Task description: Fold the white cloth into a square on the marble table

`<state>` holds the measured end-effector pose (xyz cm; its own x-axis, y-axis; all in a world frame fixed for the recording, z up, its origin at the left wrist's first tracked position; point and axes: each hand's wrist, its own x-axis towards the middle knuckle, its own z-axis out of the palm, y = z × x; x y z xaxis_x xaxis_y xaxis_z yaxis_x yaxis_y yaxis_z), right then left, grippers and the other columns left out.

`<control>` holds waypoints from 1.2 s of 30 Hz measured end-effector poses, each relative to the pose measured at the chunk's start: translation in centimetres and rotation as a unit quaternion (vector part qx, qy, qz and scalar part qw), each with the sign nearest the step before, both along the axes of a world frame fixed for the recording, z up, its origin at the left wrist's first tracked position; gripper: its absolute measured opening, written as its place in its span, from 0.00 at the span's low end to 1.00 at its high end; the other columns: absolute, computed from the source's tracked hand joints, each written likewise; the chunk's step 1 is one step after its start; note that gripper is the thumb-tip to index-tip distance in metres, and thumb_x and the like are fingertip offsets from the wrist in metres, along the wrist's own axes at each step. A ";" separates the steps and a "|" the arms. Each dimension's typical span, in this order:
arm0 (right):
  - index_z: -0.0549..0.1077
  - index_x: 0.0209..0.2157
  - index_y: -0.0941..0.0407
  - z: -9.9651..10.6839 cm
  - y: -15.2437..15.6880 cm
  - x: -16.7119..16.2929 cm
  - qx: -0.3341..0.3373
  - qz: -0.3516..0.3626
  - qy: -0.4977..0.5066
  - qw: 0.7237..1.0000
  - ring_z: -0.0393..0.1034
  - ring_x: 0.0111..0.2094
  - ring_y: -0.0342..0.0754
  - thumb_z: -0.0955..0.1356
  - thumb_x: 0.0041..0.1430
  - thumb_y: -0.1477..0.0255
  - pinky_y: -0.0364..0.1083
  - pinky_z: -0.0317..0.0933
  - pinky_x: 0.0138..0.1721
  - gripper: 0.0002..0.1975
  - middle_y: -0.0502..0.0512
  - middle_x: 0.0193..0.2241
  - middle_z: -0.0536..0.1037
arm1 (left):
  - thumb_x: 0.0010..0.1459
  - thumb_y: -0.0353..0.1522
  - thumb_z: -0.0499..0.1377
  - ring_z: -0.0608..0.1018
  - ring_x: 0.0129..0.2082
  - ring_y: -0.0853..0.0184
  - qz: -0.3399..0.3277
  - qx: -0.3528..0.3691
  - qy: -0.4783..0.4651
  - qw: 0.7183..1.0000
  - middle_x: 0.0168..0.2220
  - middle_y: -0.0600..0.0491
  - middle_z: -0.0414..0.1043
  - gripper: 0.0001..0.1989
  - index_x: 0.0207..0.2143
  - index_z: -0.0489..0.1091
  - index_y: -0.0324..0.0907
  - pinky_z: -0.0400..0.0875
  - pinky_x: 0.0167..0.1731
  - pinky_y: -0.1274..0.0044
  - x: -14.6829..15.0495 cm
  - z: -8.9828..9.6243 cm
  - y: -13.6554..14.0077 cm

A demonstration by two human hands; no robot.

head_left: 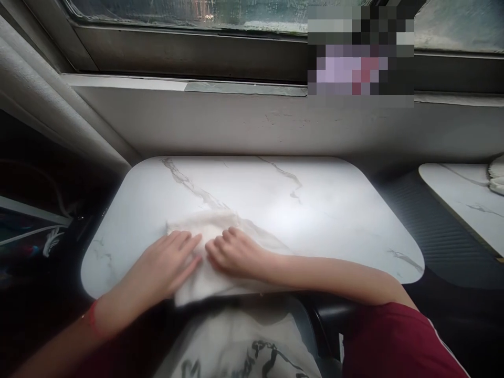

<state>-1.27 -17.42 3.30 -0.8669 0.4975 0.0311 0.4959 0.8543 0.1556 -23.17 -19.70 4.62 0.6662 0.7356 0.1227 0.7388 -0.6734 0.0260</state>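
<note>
By the window (pixel 177 16), two bare hands on a white cloth (pixel 208 278)

On a white marble-patterned table (pixel 323 210), that cloth is lying flat-ish near the person's edge, left of the middle, with a corner reaching the front rim and a few soft folds in it. Left hand (pixel 169 257) is palm down on its left part, a bit blurry, fingers stretched out and pretty much side by side, thumb held apart from them. Right hand (pixel 232 252) sits just beside it on the cloth, not touching the left one, fingers curled under with the knuckles up. Honestly can't tell whether those are pinching any fabric, since the fingertips are tucked out of sight.

There's a red band (pixel 92 317) round the left wrist and a dark red sleeve (pixel 394 341) on the right arm. Below the table edge you get pale fabric (pixel 236 336) with dark lettering, only partly readable. Off to the right, well apart, a second table (pixel 468 194) in the same pattern has something white and bunched (pixel 496 176) at the frame edge.
</note>
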 end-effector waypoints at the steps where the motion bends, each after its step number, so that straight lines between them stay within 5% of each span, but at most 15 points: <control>1: 0.71 0.38 0.61 0.5 0.2 0.2 -0.024 -0.041 -0.011 0.999 0.69 0.28 0.49 0.56 0.71 0.75 0.47 0.47 0.29 0.15 0.57 0.28 0.77 | 0.71 0.37 0.46 0.79 0.43 0.59 -0.002 -0.014 0.000 1.000 0.46 0.44 0.76 0.19 0.54 0.70 0.38 0.74 0.40 0.70 0.4 0.2 0.3; 8: 0.73 0.41 0.64 2.6 4.5 3.5 -0.103 -0.196 -0.024 0.975 0.74 0.39 0.54 0.57 0.72 0.70 0.50 0.53 0.41 0.17 0.66 0.37 0.80 | 0.69 0.40 0.46 0.78 0.48 0.55 0.011 -0.091 0.006 0.996 0.49 0.43 0.75 0.20 0.52 0.70 0.39 0.74 0.43 0.66 4.1 1.0 4.9; 12: 0.70 0.50 0.66 0.7 7.4 5.8 -0.076 -0.212 0.019 0.974 0.70 0.53 0.58 0.58 0.70 0.70 0.51 0.56 0.45 0.17 0.72 0.49 0.77 | 0.68 0.40 0.46 0.78 0.49 0.53 0.039 -0.098 0.048 0.993 0.49 0.41 0.75 0.20 0.50 0.69 0.37 0.72 0.47 0.65 5.9 1.3 8.9; 16: 0.59 0.64 0.68 -1.9 10.5 7.6 -0.046 -0.219 0.066 0.972 0.54 0.68 0.60 0.56 0.71 0.68 0.55 0.55 0.54 0.26 0.75 0.66 0.62 | 0.69 0.41 0.43 0.78 0.48 0.52 0.055 -0.097 0.070 0.991 0.55 0.38 0.71 0.24 0.56 0.63 0.34 0.69 0.50 0.64 6.7 0.7 13.6; 21: 0.59 0.65 0.68 -2.8 13.2 9.1 -0.028 -0.244 0.097 0.964 0.53 0.68 0.62 0.53 0.71 0.71 0.57 0.50 0.57 0.26 0.74 0.67 0.61 | 0.69 0.38 0.42 0.69 0.62 0.51 0.040 -0.065 0.039 0.996 0.66 0.34 0.59 0.26 0.62 0.57 0.30 0.61 0.60 0.63 6.9 -1.0 18.0; 24: 0.70 0.54 0.66 -1.4 13.0 9.5 -0.027 -0.238 0.071 0.968 0.70 0.51 0.61 0.56 0.68 0.72 0.52 0.53 0.48 0.21 0.73 0.52 0.76 | 0.68 0.37 0.43 0.73 0.56 0.52 0.017 -0.041 0.031 0.999 0.60 0.35 0.66 0.23 0.58 0.63 0.33 0.63 0.57 0.62 7.3 -1.1 17.8; 28: 0.77 0.38 0.62 1.4 9.9 9.6 -0.066 -0.242 0.005 0.968 0.70 0.31 0.51 0.59 0.66 0.72 0.48 0.50 0.34 0.16 0.63 0.33 0.80 | 0.68 0.36 0.44 0.77 0.41 0.57 -0.052 -0.049 0.024 0.997 0.43 0.42 0.76 0.19 0.46 0.71 0.38 0.69 0.43 0.67 8.0 0.2 14.8; 36: 0.79 0.26 0.61 3.7 1.6 8.5 -0.116 -0.357 -0.078 0.924 0.67 0.24 0.48 0.58 0.67 0.74 0.46 0.45 0.24 0.22 0.63 0.22 0.76 | 0.69 0.33 0.44 0.74 0.31 0.65 -0.256 -0.164 -0.046 0.951 0.33 0.50 0.74 0.17 0.39 0.73 0.41 0.68 0.34 0.73 10.6 1.1 8.0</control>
<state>7.19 -15.80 6.99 -0.3003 0.9219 -0.2447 0.9328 0.3374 0.1265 -12.62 -11.70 5.73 0.9454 0.3255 0.0171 0.2998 -0.8889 0.3463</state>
